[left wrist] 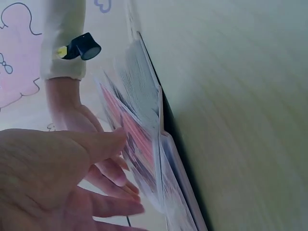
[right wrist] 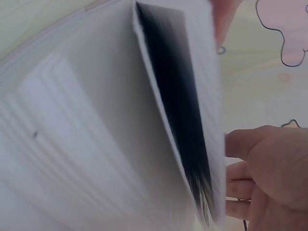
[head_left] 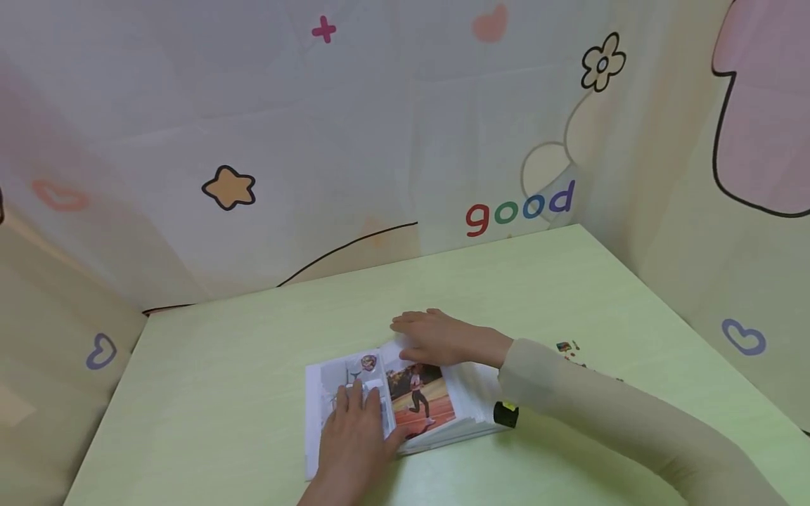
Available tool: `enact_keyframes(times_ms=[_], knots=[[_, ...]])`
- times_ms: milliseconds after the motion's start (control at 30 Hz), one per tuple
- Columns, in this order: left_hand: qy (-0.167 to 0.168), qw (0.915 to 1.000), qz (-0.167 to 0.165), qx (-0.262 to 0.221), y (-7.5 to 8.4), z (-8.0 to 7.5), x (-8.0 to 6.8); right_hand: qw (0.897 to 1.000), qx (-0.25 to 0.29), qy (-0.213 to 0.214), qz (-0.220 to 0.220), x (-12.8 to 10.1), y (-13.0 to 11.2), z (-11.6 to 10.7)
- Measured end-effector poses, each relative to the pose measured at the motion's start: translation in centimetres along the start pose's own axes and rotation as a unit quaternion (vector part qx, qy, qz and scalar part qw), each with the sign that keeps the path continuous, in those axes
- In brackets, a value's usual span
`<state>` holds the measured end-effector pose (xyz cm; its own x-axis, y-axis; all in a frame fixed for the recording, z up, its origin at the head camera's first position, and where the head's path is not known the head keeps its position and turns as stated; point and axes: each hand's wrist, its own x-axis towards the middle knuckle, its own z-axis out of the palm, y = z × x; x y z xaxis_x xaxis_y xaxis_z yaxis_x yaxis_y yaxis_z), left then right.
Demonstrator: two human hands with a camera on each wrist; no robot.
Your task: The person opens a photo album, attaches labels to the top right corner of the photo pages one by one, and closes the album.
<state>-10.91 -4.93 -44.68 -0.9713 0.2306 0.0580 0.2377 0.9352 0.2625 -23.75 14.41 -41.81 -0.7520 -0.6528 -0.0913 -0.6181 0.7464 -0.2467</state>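
A photo album (head_left: 420, 393) with clear pockets lies spread on the table, a runner's picture on its right-hand page. My left hand (head_left: 356, 436) rests on the left page with fingers straight, its thumb reaching over the lower part of the runner photo (head_left: 420, 404). Across the upper part of the right page stretches my right hand (head_left: 439, 339), fingers extended past the far edge and thumb lower on the page. Seen from the left wrist, the photo page (left wrist: 134, 139) stands raised from the cover. In the right wrist view, fanned pages (right wrist: 72, 120) hide most of my right hand.
Small colourful bits (head_left: 566, 348) lie on the pale green table (head_left: 221, 400), right of the album. A black wrist camera (head_left: 505, 414) hangs below my right sleeve (head_left: 569, 386). Patterned cloth walls (head_left: 354, 140) enclose the back and sides.
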Motion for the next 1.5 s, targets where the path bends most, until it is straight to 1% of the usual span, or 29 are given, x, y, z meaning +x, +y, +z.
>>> enact_keyframes(times_ms=[100,200,333,433,633,833,1000,1133,1333,1500], knots=[[0.026,0.9992,0.024,-0.018,0.1,-0.1,-0.2,1.0,0.02,0.018,-0.004,-0.9,0.6,-0.4],[0.056,0.9964,0.053,-0.034,0.0,-0.1,-0.2,0.999,0.037,0.031,-0.007,-1.9,0.9,-0.8],[0.075,0.9922,0.083,-0.055,-0.1,-0.2,0.0,0.998,0.054,0.04,-0.011,-3.3,1.1,-1.5],[0.074,0.9912,0.087,-0.067,-0.3,-0.5,0.2,0.998,0.059,0.038,-0.008,-4.1,1.2,-1.8],[0.083,0.9906,0.085,-0.068,-0.8,-1.1,0.4,0.997,0.066,0.041,0.007,-5.8,1.6,-2.3],[0.087,0.9912,0.073,-0.068,-1.2,-1.7,0.6,0.995,0.079,0.05,0.021,-7.7,2.0,-3.1],[0.087,0.9914,0.067,-0.071,-1.3,-2.0,0.7,0.995,0.076,0.064,0.022,-9.4,2.5,-3.5],[0.092,0.9905,0.071,-0.073,-1.4,-2.1,0.8,0.994,0.066,0.085,0.016,-10.4,3.0,-3.6],[0.1,0.9883,0.086,-0.077,-1.3,-2.3,1.0,0.992,0.062,0.11,0.009,-11.9,3.4,-3.9],[0.094,0.9876,0.094,-0.083,-0.8,-2.5,1.2,0.991,0.065,0.117,0.024,-13.0,3.8,-4.0]])
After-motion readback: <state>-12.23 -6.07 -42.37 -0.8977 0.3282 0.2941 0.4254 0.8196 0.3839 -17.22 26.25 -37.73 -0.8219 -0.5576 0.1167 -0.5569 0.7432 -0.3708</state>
